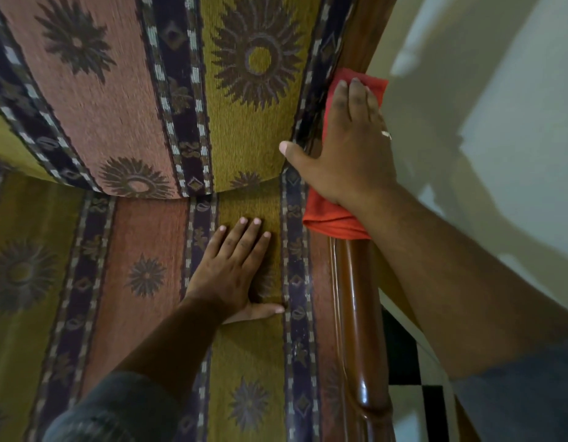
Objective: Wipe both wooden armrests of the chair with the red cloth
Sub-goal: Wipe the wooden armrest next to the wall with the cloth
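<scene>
The glossy brown wooden armrest [359, 320] runs up the right side of the chair. A red cloth [332, 218] lies over its far part, close to the backrest. My right hand [346, 145] presses flat on the cloth, fingers spread, with cloth showing beyond the fingertips and below the wrist. My left hand [236, 269] rests flat and spread on the patterned seat cushion [142, 275], just left of the armrest, holding nothing. The other armrest is out of view.
The striped, flower-patterned backrest [132, 90] fills the upper left. A pale wall [499, 122] stands close on the right of the armrest. A black-and-white tiled floor [413, 387] shows at the lower right.
</scene>
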A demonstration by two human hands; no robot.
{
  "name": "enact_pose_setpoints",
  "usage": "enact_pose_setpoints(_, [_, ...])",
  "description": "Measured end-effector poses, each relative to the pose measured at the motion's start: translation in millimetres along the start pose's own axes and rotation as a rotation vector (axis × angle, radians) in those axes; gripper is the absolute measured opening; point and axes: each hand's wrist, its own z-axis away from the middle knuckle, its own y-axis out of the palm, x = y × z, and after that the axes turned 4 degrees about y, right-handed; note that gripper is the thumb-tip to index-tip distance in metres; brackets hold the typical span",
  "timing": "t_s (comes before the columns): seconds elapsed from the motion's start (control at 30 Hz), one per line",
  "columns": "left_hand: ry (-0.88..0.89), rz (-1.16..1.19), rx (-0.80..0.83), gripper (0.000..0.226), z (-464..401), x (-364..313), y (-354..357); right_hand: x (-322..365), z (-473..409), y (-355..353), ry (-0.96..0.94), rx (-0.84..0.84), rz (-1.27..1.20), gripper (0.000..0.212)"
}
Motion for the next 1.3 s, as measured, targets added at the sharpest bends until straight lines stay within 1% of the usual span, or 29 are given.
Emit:
enact_pose_setpoints(0.07, [0.001, 0.011, -0.005, 0.131, 0, 1, 0, 0, 5, -2, 0.037, 0.012, -0.054, 0.115])
enact_pose_setpoints(0.13, [0.004, 0.021, -0.012, 0.131, 0, 2, 0, -2, 16, -1, 0.037, 0.025, -0.053, 0.121])
enact_pose_setpoints(0.27, [0.009, 0.039, -0.015, 0.131, 0, 3, 1, -5, 33, 0, -0.071, 0.048, 0.059, 0.128])
enact_pose_setpoints(0.37, [0.011, 0.053, -0.026, 0.131, 0, 4, 2, -3, 19, -4, -0.116, 0.058, 0.096, 0.13])
enact_pose_setpoints(0.47, [0.012, 0.059, -0.027, 0.132, 0, 4, 6, -3, -1, -6, -0.072, 0.055, 0.015, 0.126])
enact_pose_setpoints(0.57, [0.018, 0.053, -0.037, 0.132, -1, 4, 7, -2, -5, -4, -0.032, 0.011, -0.038, 0.123])
enact_pose_setpoints(0.63, [0.022, 0.049, -0.04, 0.132, 0, 4, 6, -1, -2, -3, -0.014, -0.003, -0.049, 0.125])
enact_pose_setpoints(0.73, [0.02, 0.05, -0.044, 0.132, 0, 4, 5, 1, 5, -3, 0.069, 0.009, -0.111, 0.128])
enact_pose_setpoints(0.8, [0.023, 0.054, -0.057, 0.132, 0, 4, 7, 2, 8, -2, 0.092, 0.01, -0.099, 0.13])
enact_pose_setpoints(0.9, [0.025, 0.061, -0.066, 0.132, 1, 5, 9, 3, 4, -1, 0.038, 0.006, -0.015, 0.129])
enact_pose_setpoints(1.1, [0.025, 0.024, -0.065, 0.131, 1, 4, 7, -11, -3, -12, -0.039, 0.085, -0.133, 0.121])
enact_pose_setpoints(1.3, [0.025, -0.033, -0.056, 0.125, -1, 6, 5, -11, 26, -7, -0.096, 0.084, -0.021, 0.126])
